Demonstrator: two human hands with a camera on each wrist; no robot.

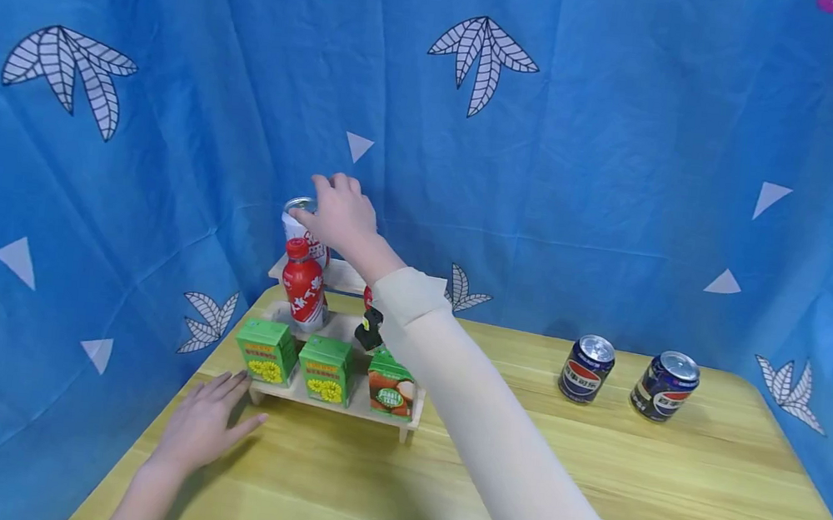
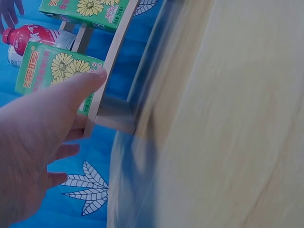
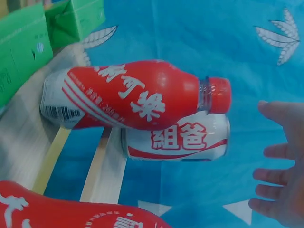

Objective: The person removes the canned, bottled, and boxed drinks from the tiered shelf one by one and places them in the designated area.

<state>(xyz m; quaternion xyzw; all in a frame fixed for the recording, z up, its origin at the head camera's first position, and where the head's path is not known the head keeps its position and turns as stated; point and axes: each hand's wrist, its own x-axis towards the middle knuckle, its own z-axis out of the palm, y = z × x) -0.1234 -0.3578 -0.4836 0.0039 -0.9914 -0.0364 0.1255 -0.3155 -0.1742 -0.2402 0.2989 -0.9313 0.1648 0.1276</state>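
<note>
Pale wood forms the three-tiered rack (image 1: 345,277) at the left of the table (image 1: 703,489), where, from my distant station, I see a white can (image 3: 180,142) upright on the top level, just behind a red bottle (image 1: 304,287) on the middle one. Three green cartons (image 1: 326,371) line the lowest tier, printed fronts outward; the stepped arrangement seems meant to keep every row visible, as in a shop display. Two dark blue cola cans (image 1: 587,368) stand near each other, well apart from the rack. The right arm (image 1: 482,400) slants up across the rack, its right hand (image 1: 345,215) near the white can's top, thumb and fingers apart; the right wrist view shows me a gap and nothing in the grasp. The left hand (image 1: 199,423) is low by the rack's front left corner, fingers extended, thumb spread, clamped on nothing, probably placed to steady the frame, though I cannot tell whether its fingertips touch.
</note>
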